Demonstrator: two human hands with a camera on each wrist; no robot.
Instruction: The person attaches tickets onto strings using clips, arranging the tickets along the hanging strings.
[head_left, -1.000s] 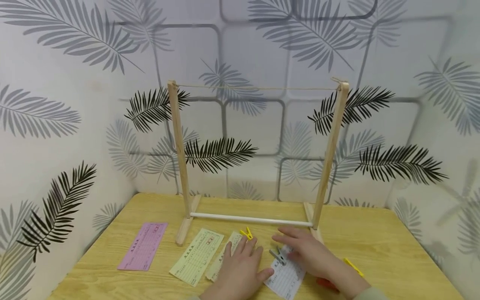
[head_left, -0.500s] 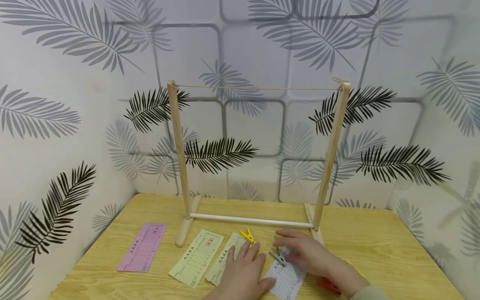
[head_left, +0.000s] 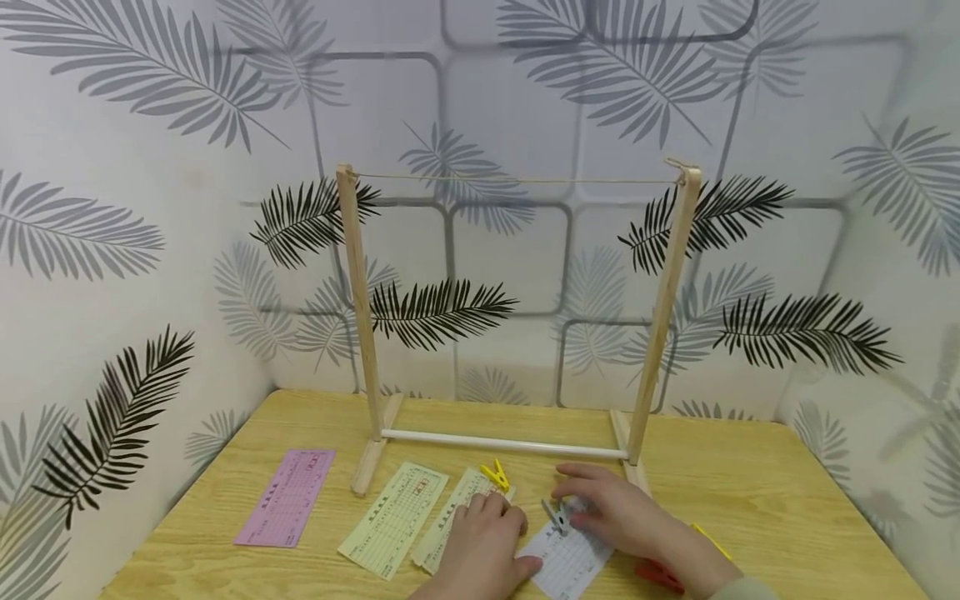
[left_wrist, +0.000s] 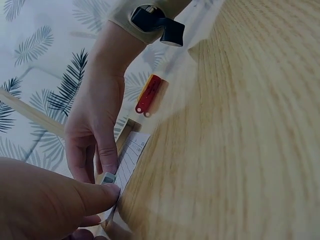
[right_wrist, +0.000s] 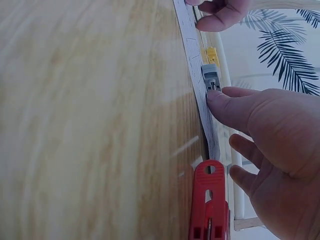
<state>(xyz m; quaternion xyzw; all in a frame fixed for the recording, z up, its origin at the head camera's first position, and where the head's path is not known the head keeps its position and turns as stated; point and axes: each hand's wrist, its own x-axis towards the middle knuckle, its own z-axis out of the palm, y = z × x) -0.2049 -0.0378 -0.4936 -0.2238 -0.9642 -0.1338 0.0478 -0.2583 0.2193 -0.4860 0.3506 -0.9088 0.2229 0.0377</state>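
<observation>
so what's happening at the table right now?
A person is working on a white slip lying on the wooden table. The right hand holds a grey clothespin at the slip's top edge, while the left hand presses the slip's left side flat. A yellow clothespin, a red clothespin, and pale yellow and pink slips lie nearby. The string on the wooden rack behind is bare.

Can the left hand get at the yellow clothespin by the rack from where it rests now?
Probably yes. The left hand rests on the paper slips just short of the yellow clothespin, with nothing between them. The right hand is off to the side at the grey clothespin.
</observation>
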